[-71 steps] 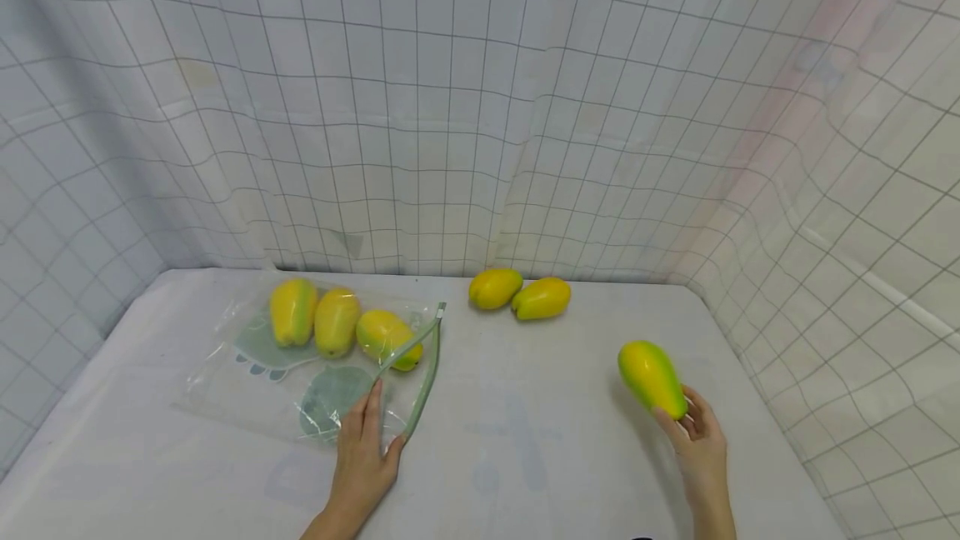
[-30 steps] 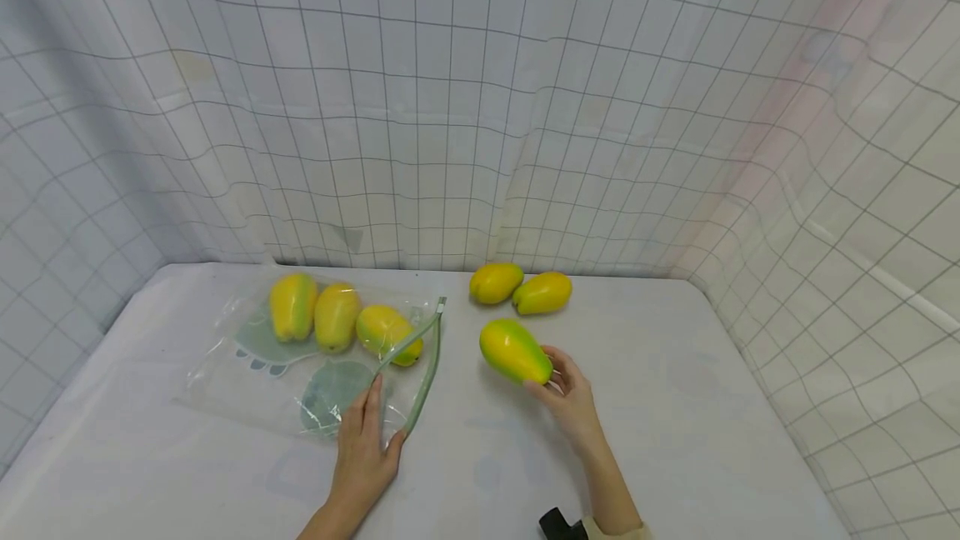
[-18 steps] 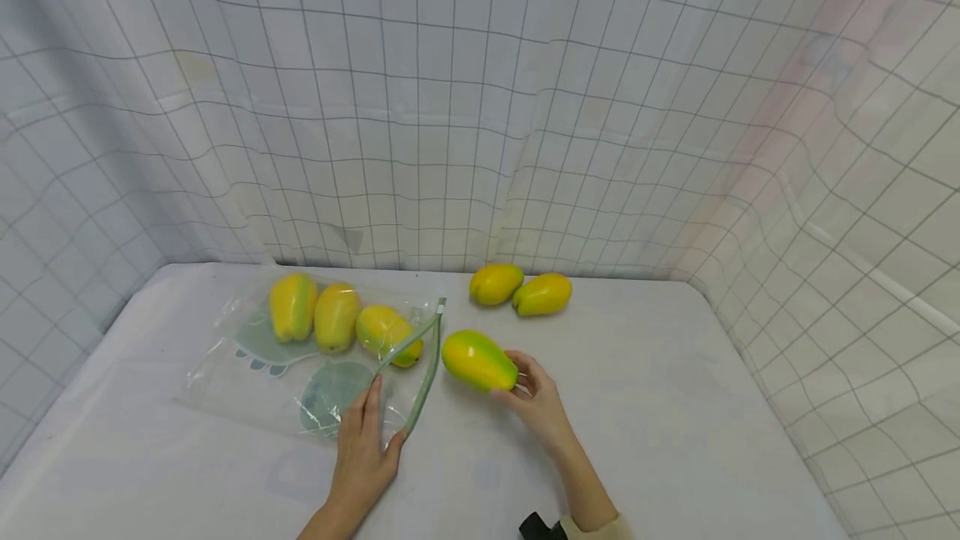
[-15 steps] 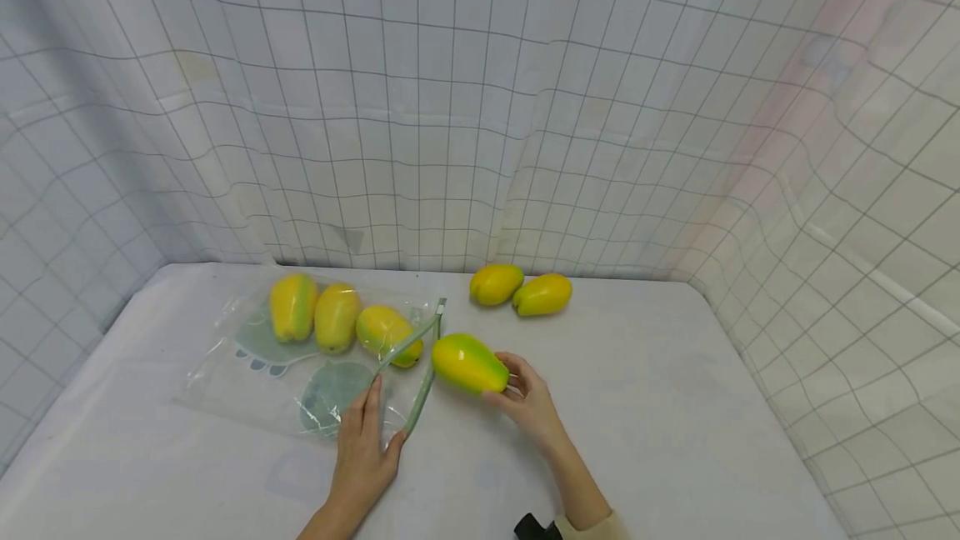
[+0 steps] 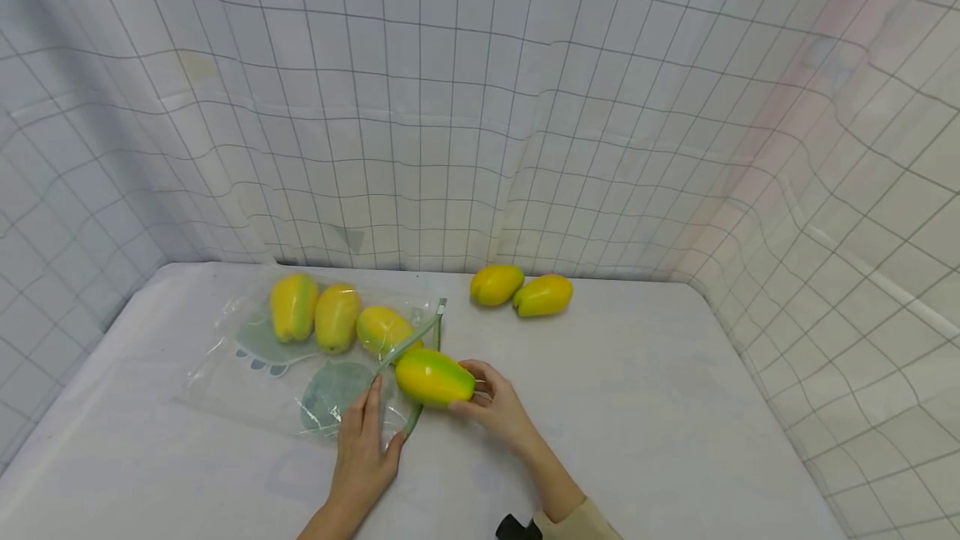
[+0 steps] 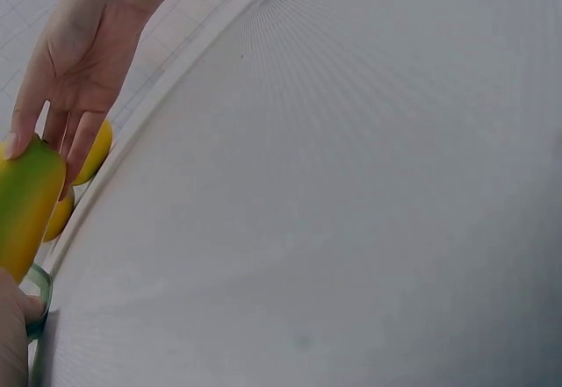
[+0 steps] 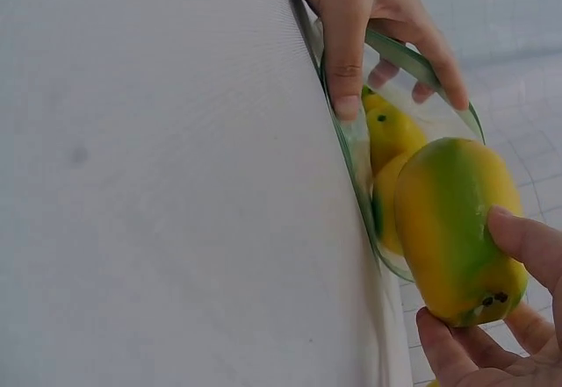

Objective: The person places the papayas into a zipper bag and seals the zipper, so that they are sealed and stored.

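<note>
In the head view, my right hand (image 5: 498, 407) grips a yellow-green papaya (image 5: 433, 378) by its narrower end, thumb on one side and fingers on the other. The papaya's broad end overlaps the mouth of a clear plastic bag (image 5: 247, 386) with green edge strips. My left hand (image 5: 363, 444) is at that mouth, its fingers extended at the upper strip and its thumb at the lower one. From the right wrist view, the left thumb and fingers (image 7: 345, 62) spread the strips apart. Three papayas (image 5: 337, 319) lie in the bag, partly behind the held papaya (image 7: 457, 229) there.
Two more papayas, one left (image 5: 497, 284) and one right (image 5: 543, 296), lie side by side at the back of the white-covered table (image 5: 660, 423). Gridded white curtains (image 5: 480, 107) enclose the back and sides. A black device (image 5: 519, 527) sits by the right sleeve.
My right hand has carried the papaya from the table's right side leftward to the bag's mouth. The left hand and the other papayas stay in place.
</note>
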Motion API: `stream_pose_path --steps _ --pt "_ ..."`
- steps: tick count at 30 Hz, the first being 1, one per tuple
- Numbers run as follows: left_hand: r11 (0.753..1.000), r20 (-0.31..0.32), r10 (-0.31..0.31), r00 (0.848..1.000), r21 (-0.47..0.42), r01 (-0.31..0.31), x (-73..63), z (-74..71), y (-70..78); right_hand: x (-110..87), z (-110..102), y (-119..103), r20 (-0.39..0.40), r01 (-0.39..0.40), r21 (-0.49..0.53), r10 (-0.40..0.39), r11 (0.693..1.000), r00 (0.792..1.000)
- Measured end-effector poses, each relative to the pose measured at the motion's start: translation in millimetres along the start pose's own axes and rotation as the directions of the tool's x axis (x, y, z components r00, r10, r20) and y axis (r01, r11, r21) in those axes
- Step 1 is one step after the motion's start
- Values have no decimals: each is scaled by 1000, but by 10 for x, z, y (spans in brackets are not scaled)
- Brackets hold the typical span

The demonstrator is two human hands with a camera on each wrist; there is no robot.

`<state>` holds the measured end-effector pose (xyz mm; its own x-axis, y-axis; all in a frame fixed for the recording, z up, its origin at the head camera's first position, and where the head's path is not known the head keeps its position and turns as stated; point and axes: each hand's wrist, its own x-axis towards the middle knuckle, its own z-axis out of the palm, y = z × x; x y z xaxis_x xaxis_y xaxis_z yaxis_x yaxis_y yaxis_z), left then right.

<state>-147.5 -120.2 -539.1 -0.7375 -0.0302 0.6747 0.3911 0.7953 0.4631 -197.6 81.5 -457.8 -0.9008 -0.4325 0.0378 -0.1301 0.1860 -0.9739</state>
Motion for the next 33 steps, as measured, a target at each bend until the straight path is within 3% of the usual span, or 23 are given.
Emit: stream_pose_path --steps 20,33 --pt "1000 7 -8 1000 12 8 8 -10 34 106 148 -21 34 20 -68 -18 997 999" --pt "1000 14 -17 1000 13 16 -11 0 23 311 205 315 41 32 -104 -28 994 999"
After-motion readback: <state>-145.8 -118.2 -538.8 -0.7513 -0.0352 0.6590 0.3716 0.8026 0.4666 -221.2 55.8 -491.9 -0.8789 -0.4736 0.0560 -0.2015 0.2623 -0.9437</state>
